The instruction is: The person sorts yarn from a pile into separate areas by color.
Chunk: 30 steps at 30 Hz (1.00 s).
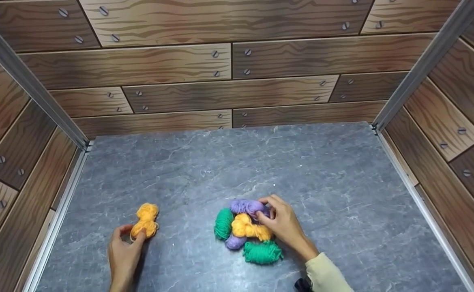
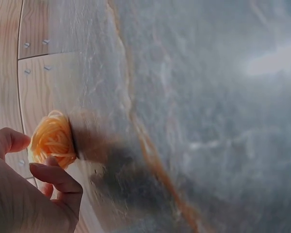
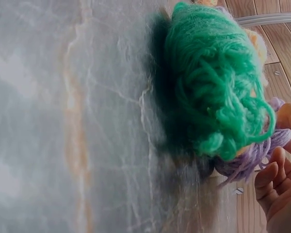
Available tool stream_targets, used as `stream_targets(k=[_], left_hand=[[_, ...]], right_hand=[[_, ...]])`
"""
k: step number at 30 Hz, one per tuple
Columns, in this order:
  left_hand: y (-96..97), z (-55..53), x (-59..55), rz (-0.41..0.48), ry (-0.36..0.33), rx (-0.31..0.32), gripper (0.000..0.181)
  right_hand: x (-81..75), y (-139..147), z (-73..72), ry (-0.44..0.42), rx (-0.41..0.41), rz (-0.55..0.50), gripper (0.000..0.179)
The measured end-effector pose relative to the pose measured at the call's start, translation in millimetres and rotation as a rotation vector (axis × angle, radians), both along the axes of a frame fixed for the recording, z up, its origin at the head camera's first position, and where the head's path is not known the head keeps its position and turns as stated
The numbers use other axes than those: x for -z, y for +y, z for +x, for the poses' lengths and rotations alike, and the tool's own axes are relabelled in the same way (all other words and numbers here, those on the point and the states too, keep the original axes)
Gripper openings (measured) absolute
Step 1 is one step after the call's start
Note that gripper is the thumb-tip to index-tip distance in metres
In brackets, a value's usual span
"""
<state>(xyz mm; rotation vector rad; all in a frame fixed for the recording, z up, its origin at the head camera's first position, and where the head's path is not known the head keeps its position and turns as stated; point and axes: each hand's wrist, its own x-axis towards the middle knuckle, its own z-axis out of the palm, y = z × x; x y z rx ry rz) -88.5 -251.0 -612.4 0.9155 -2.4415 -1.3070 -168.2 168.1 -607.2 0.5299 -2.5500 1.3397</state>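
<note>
At the left, my left hand (image 1: 125,252) pinches the near end of an orange yarn skein (image 1: 147,217) between thumb and fingers. The skein is narrowed at its middle; the left wrist view shows its looped end. My right hand (image 1: 284,224) holds a purple yarn skein (image 1: 245,206) by its right end, at the far side of a small cluster of yarn. In that cluster a second orange skein (image 1: 243,225) lies in the middle, with a green skein (image 1: 223,224) to its left. Another purple skein (image 1: 235,242) shows partly beneath, and a green skein (image 1: 262,252) lies nearest me.
The grey marbled tabletop (image 1: 204,170) stretches between wood-patterned panels (image 1: 180,65) at the back and both sides. Metal rails (image 1: 423,198) run along its side edges. A black object (image 1: 302,284) sits by the right sleeve (image 1: 327,272).
</note>
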Motion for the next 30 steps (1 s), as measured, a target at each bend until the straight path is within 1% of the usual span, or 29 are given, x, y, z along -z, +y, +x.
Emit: stream_targets(k=[5,9,16,20,23,26,30], left_hand=[[3.7,-0.1,-3.9,-0.045,0.045,-0.007,0.048],[9.6,1.1,-8.3,-0.086,0.104,-0.011,0.042],[22.3,0.9,-13.1,-0.123,0.308,0.012,0.033],[30.9,-1.6,-13.9,-0.087,0.375,0.038,0.030],[38.2,-4.0,-13.9,-0.041,0.401,0.072,0.030],[45.5,-5.5,-14.0,-0.009,0.399,0.106,0.028],[54.4,-6.3,-15.3,0.012,0.397,0.150,0.029]], right_hand=[[-0.7,0,-0.6,0.021,0.008,-0.008,0.025],[-0.6,1,-0.7,0.035,0.017,-0.018,0.025],[-3.5,3,-1.7,0.064,0.039,-0.040,0.025],[-4.3,4,-2.7,0.082,0.051,-0.051,0.027],[-4.7,6,-2.9,0.087,0.062,-0.064,0.027],[-5.9,8,-2.8,0.086,0.065,-0.068,0.027],[-8.8,12,-4.0,0.091,0.070,-0.066,0.026]])
